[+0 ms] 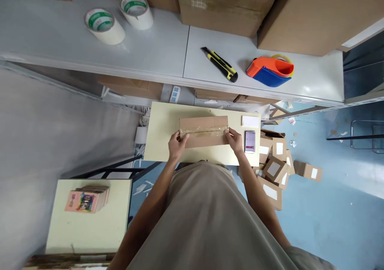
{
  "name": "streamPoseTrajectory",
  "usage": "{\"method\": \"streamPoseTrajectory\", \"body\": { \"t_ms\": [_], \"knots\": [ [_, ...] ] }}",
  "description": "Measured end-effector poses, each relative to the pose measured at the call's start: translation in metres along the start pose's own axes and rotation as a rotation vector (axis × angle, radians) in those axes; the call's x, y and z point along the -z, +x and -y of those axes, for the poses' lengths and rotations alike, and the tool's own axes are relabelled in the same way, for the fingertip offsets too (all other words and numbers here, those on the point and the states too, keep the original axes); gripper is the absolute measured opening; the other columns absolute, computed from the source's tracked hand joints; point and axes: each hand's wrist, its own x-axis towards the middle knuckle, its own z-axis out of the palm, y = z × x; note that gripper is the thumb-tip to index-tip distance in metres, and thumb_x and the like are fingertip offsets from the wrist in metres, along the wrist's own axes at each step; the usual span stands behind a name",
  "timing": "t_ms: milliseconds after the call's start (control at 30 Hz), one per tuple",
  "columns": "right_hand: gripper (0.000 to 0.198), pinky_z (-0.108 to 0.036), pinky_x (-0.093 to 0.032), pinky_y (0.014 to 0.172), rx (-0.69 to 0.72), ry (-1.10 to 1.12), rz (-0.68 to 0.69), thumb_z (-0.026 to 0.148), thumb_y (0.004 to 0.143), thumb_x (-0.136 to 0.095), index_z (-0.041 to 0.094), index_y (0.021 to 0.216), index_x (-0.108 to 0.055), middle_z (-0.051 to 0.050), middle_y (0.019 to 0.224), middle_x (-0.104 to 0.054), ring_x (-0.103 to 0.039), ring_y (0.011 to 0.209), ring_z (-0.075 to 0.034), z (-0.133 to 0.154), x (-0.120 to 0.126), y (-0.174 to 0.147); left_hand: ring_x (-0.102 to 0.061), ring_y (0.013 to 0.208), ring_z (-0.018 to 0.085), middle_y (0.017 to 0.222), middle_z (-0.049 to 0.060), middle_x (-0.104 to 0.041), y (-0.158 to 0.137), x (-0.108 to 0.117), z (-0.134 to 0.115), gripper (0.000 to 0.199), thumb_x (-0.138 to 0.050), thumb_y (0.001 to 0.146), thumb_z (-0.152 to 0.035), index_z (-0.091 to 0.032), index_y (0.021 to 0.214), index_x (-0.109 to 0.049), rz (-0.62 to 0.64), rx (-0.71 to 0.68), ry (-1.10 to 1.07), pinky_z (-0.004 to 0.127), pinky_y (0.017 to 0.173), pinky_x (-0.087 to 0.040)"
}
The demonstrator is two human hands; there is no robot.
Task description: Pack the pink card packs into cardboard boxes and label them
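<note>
A long brown cardboard box (205, 139) lies on the pale yellow table (163, 138), with clear tape running along the seam on its top. My left hand (177, 145) grips the box's left end, thumb on top near the tape. At the opposite end, my right hand (234, 140) holds the box in the same way, fingers at the corner. The undersides of both hands' grips are hidden. Right of the box lie a phone (250, 141) with a lit screen and, above it, a white rectangular pad (250, 121).
A grey shelf (162, 42) carries tape rolls (105, 25), a box cutter (220, 64), an orange-and-blue tape dispenser (270, 71) and large cartons (222, 6). Several labelled boxes (274, 168) are piled on the floor at right. Books (87, 200) sit on a side table (90, 236).
</note>
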Motion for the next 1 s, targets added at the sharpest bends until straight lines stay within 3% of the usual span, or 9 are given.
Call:
{"method": "streamPoseTrajectory", "body": {
  "t_ms": [200,267,433,600,733,867,1000],
  "knots": [
    [0.060,-0.048,-0.061,0.107,0.064,0.019,-0.134,0.067,0.094,-0.068,0.019,0.126,-0.081,-0.017,0.143,-0.073,-0.071,0.130,-0.031,-0.003,-0.004,-0.025,-0.067,0.133,0.027,0.141,0.012,-0.072,0.012,0.029,-0.002,0.043,-0.067,0.097,-0.042,-0.023,0.135,-0.071,0.011,-0.183,-0.125,0.039,0.105,-0.061],
    [0.060,-0.048,-0.063,0.104,0.035,-0.002,-0.171,0.069,0.093,-0.067,0.018,0.123,-0.082,-0.018,0.137,-0.075,-0.073,0.124,-0.031,-0.009,-0.006,-0.036,-0.070,0.127,0.026,0.137,0.012,-0.072,0.018,0.038,0.003,0.043,-0.068,0.095,-0.039,-0.023,0.135,-0.072,0.008,-0.218,-0.115,0.039,0.101,-0.064],
    [0.061,-0.046,-0.066,0.095,-0.072,0.002,-0.199,0.070,0.090,-0.066,0.016,0.113,-0.083,-0.018,0.125,-0.077,-0.077,0.104,-0.028,-0.028,-0.023,-0.060,-0.078,0.093,0.020,0.116,0.008,-0.078,0.018,0.042,0.033,0.036,-0.064,0.087,-0.026,-0.021,0.120,-0.078,0.147,-0.078,-0.085,0.035,0.093,-0.065],
    [0.057,-0.045,-0.068,0.088,-0.170,0.001,-0.172,0.069,0.085,-0.068,0.016,0.103,-0.081,-0.018,0.121,-0.078,-0.076,0.094,-0.026,-0.040,-0.043,-0.075,-0.080,0.100,0.025,0.111,0.005,-0.084,0.010,0.041,0.070,0.034,-0.059,0.084,-0.017,-0.024,0.111,-0.079,0.203,0.030,-0.012,0.040,0.103,-0.062],
    [0.056,-0.047,-0.069,0.087,-0.199,-0.004,-0.195,0.062,0.084,-0.069,0.015,0.114,-0.080,-0.020,0.125,-0.079,-0.077,0.099,-0.029,-0.041,-0.048,-0.088,-0.081,0.101,0.025,0.112,0.008,-0.085,0.015,0.045,0.086,0.037,-0.058,0.086,-0.017,-0.022,0.117,-0.076,0.253,0.048,-0.040,0.043,0.104,-0.062],
    [0.057,-0.050,-0.067,0.092,-0.210,-0.017,-0.250,0.059,0.086,-0.065,0.015,0.120,-0.079,-0.022,0.131,-0.078,-0.078,0.107,-0.032,-0.043,-0.039,-0.105,-0.080,0.105,0.026,0.121,0.013,-0.082,0.030,0.049,0.082,0.034,-0.054,0.092,-0.021,-0.020,0.120,-0.073,0.208,0.006,-0.045,0.044,0.103,-0.063],
    [0.057,-0.051,-0.066,0.094,-0.215,-0.038,-0.313,0.060,0.088,-0.065,0.015,0.119,-0.080,-0.023,0.129,-0.079,-0.077,0.112,-0.034,-0.048,-0.018,-0.118,-0.078,0.107,0.026,0.126,0.015,-0.078,0.046,0.052,0.061,0.033,-0.053,0.096,-0.024,-0.019,0.122,-0.072,0.141,-0.124,-0.002,0.044,0.101,-0.063]
  ]
}}
